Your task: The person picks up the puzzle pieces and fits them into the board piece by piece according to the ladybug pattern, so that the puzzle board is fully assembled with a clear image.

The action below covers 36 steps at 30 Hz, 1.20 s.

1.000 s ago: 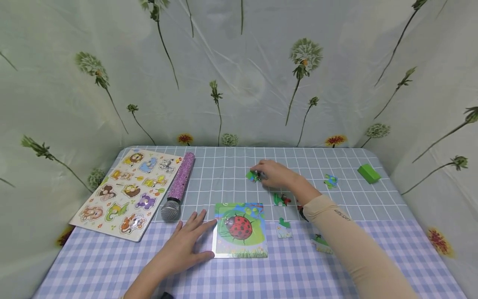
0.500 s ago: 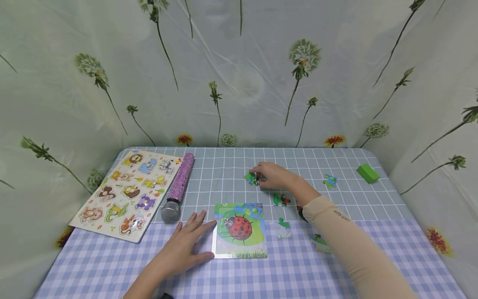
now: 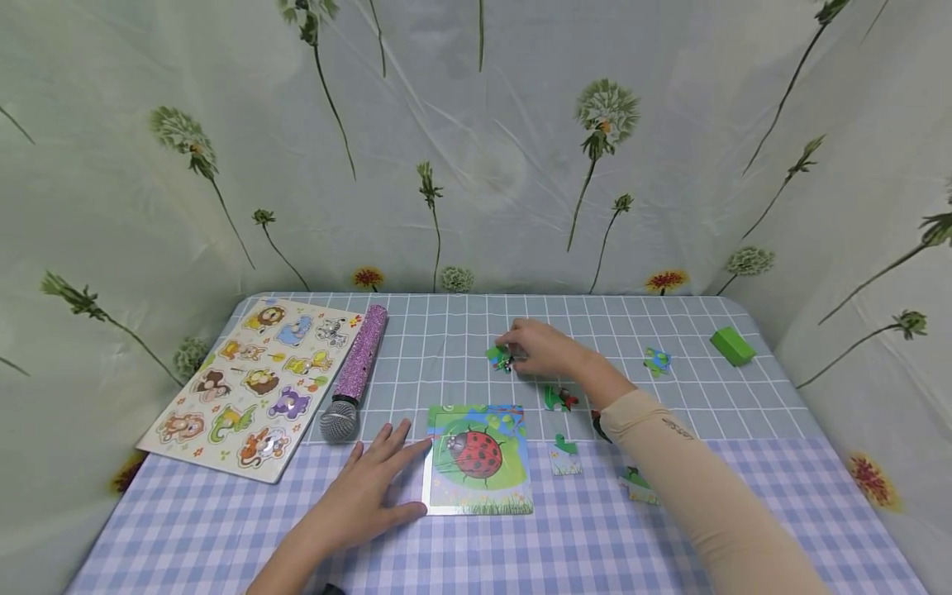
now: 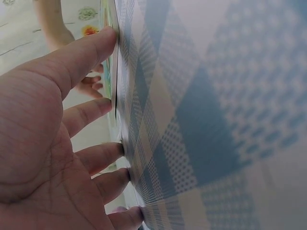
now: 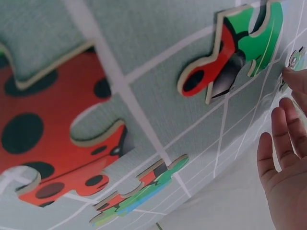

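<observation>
My right hand (image 3: 546,347) is over the back middle of the table, thumb and fingertips pinching the edge of a small green jigsaw piece (image 3: 499,358). In the right wrist view that piece (image 5: 296,58) shows at the far right edge by the fingertips. My left hand (image 3: 368,496) lies spread on the checked cloth, fingertips and thumb at the left edge of a square ladybug puzzle board (image 3: 479,459). The left wrist view has the thumb and index finger against the board's edge (image 4: 114,72). A red and green piece (image 3: 561,398) lies below the right hand.
Other pieces lie on the right: a blue-green piece (image 3: 658,361), a grass piece (image 3: 565,459), another (image 3: 640,486) beside the right sleeve, and a red spotted piece (image 5: 48,120). A green block (image 3: 734,345), a sparkly microphone (image 3: 357,364) and an animal puzzle board (image 3: 253,388) also stand by.
The right hand and the green jigsaw piece have shifted slightly left and toward the person. The left hand has stayed at the board's edge.
</observation>
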Motion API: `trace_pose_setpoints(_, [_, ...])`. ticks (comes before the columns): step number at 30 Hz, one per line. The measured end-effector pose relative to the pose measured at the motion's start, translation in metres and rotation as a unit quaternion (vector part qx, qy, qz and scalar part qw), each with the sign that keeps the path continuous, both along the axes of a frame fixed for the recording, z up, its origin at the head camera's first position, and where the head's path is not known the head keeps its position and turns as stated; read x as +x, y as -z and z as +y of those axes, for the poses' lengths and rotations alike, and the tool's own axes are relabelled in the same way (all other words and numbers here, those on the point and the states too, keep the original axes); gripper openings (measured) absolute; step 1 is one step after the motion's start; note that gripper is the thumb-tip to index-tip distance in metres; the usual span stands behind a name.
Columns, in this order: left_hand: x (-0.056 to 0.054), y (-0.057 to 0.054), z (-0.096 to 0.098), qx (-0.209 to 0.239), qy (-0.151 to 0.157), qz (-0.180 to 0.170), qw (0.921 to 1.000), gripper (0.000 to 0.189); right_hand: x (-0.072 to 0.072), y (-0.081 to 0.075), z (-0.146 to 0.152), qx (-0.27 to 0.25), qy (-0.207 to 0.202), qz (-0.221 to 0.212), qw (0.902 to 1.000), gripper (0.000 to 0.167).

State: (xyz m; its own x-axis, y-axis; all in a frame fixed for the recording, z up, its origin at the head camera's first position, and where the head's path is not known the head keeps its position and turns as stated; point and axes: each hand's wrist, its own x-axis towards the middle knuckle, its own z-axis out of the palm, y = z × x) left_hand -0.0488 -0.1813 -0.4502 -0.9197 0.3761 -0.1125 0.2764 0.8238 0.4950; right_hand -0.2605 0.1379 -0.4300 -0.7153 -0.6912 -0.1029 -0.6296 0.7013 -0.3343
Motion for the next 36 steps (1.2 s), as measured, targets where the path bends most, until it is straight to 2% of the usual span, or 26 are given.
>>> trace_pose_setpoints(9, [0.001,-0.001,0.001,-0.002,0.001,0.007,1.0000,0.086,-0.003,0.000,-0.003,-0.022,0.000,-0.008,0.9997,0.051])
trace_pose_setpoints(19, [0.000,-0.001,0.001,0.006,-0.007,0.005,0.9999,0.085,-0.009,0.000,-0.005,-0.019,-0.013,-0.004,0.9997,0.049])
trace_pose_setpoints(25, [-0.005,0.001,0.000,0.009,-0.006,0.028,0.9996,0.084,-0.011,-0.003,-0.005,-0.011,-0.025,-0.005,0.9996,0.046])
trace_pose_setpoints(30, [-0.010,0.001,0.001,0.004,-0.002,0.028,0.9996,0.085,-0.010,-0.002,-0.003,0.012,-0.031,0.029,0.9990,0.044])
trace_pose_setpoints(36, [-0.010,0.002,0.001,-0.006,-0.010,0.006,0.9999,0.085,-0.004,0.003,-0.002,0.031,-0.009,0.055,0.9979,0.045])
